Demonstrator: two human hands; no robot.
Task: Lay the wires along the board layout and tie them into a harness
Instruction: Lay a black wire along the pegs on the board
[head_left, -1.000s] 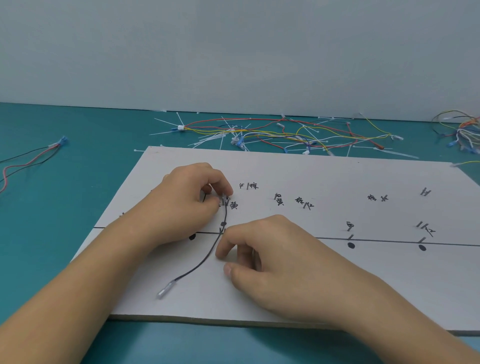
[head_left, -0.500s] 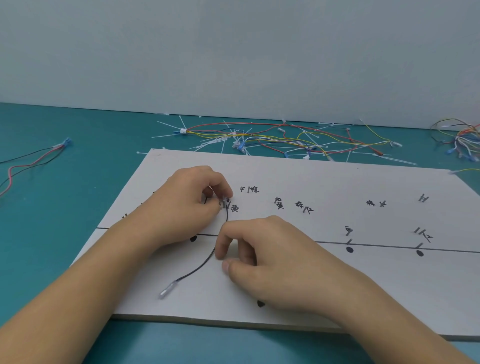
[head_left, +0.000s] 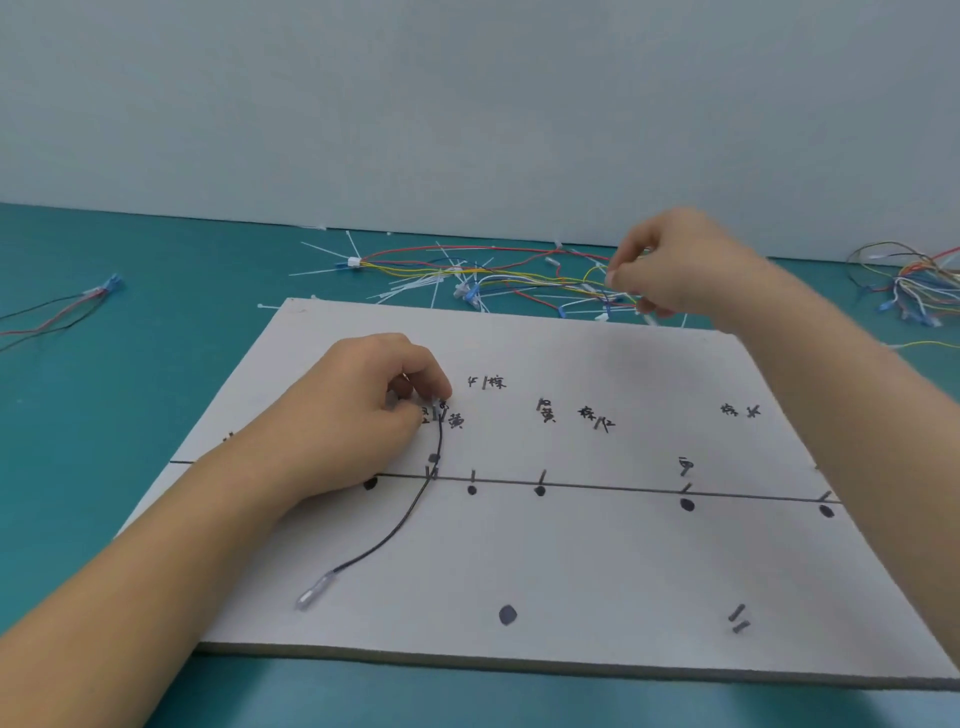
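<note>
Black wire (head_left: 410, 519) held at its top end on the board (head_left: 597, 571), one strand laid so far.
The left hand (head_left: 363, 421) pinches the wire's upper end at the marks, and the wire curves down across the ruled line. The right hand (head_left: 670, 270), on the wire half a second ago, has gone to the loose wires (head_left: 467, 275) behind the board. Its fingers are curled, but blur hides whether they grip anything. It is probably fetching the next wire.
</note>
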